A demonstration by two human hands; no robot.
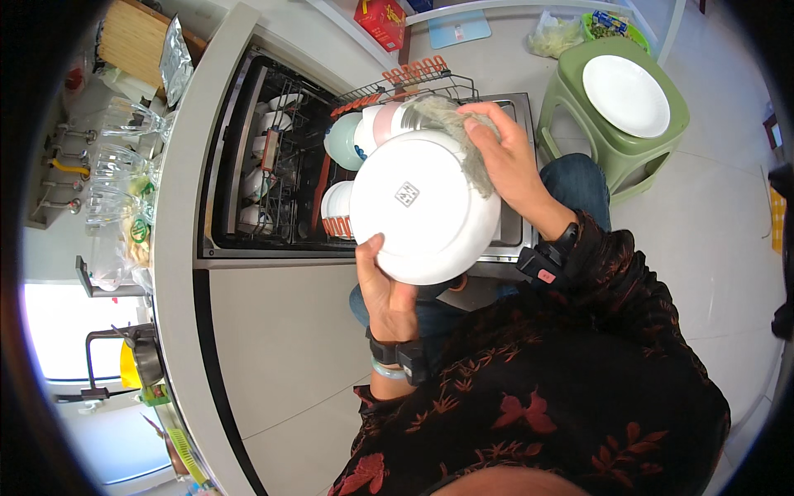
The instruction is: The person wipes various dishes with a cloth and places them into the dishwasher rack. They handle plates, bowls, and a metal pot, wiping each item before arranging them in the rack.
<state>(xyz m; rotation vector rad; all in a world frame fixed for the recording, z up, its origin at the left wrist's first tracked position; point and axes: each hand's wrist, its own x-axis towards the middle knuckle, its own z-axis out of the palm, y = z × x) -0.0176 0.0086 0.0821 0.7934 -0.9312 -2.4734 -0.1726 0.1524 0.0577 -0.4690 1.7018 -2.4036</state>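
A white plate [428, 229], underside up with a printed mark at its middle, is gripped at its near edge by my left hand [389, 291]. My right hand [505, 155] holds a greyish-green cloth [474, 155] against the plate's right rim. Behind the plate, a pulled-out dishwasher rack [462, 80] holds a pale green bowl [345, 141], a pink and white piece [383, 123] and more white dishes [335, 201]; the plate hides part of them. Another white plate [626, 96] lies on a green plastic stool [570, 68] to the right.
The dishwasher's upper rack [279, 161] holds several bowls inside the machine. Its lowered door [512, 229] reaches towards my knees. A countertop edge [177, 310] runs along the left, with upturned glassware [127, 167] beyond it. A plastic bag [554, 37] and a green basket [636, 40] sit behind the stool.
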